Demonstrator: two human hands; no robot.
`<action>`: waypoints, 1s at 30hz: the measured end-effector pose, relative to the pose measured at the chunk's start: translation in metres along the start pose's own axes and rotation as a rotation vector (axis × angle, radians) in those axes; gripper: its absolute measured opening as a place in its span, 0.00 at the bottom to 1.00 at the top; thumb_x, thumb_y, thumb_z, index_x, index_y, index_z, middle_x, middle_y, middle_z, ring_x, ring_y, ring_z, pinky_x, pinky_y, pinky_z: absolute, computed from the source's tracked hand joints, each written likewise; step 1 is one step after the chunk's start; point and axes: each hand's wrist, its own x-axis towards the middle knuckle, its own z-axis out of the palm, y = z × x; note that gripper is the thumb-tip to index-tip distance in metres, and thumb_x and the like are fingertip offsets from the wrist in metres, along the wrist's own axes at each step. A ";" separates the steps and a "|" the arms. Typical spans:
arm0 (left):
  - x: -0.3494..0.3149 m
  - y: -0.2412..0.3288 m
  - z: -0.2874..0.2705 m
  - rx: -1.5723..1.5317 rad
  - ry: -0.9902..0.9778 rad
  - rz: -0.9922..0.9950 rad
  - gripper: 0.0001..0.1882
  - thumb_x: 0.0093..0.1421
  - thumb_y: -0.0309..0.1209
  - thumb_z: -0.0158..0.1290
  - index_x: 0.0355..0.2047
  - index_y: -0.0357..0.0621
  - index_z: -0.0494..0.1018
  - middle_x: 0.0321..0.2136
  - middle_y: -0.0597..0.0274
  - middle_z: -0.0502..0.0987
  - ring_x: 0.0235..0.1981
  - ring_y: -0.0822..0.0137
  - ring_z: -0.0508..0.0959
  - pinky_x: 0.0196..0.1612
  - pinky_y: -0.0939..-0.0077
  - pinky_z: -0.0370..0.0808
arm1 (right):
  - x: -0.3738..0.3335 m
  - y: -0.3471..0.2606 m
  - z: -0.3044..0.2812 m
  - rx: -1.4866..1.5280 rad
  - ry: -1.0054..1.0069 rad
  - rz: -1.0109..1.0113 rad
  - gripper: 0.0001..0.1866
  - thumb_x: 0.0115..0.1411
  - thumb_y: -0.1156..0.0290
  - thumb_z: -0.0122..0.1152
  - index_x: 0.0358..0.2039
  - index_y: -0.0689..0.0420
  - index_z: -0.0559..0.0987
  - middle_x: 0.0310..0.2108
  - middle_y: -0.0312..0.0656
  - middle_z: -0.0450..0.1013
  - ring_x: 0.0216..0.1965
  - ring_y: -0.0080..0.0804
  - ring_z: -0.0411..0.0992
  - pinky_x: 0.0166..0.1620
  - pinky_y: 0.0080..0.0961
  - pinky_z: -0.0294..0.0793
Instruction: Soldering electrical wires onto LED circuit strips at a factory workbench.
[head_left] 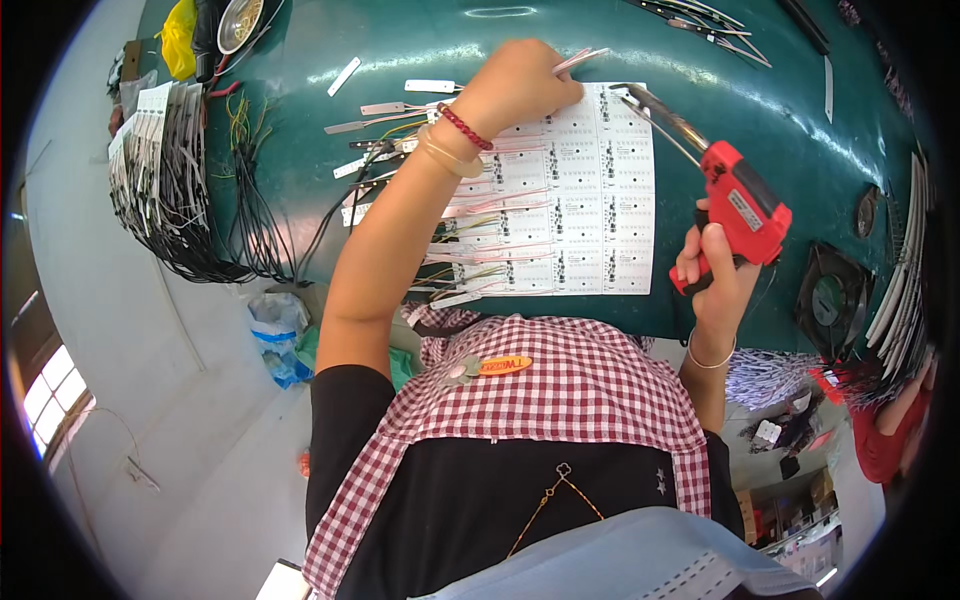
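Note:
My left hand reaches far across a white panel of small circuit boards on the green table and pinches thin pink-white wires at the panel's top edge. My right hand grips a red soldering gun by its handle at the panel's right side. The gun's metal tip points up-left and hovers over the panel's upper right corner. Several wires lie soldered along the panel's left columns.
Bundles of black-wired white strips lie at the table's left end. Loose white strips sit left of the panel. A small black fan and white tubes stand at the right. Another person's red sleeve shows lower right.

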 end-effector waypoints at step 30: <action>-0.004 -0.009 0.000 0.171 0.156 0.160 0.15 0.52 0.35 0.50 0.18 0.33 0.72 0.14 0.52 0.73 0.15 0.60 0.73 0.24 0.68 0.71 | 0.002 0.008 0.017 -0.131 0.000 -0.024 0.14 0.58 0.73 0.51 0.43 0.66 0.69 0.18 0.38 0.66 0.13 0.17 0.60 0.18 0.15 0.59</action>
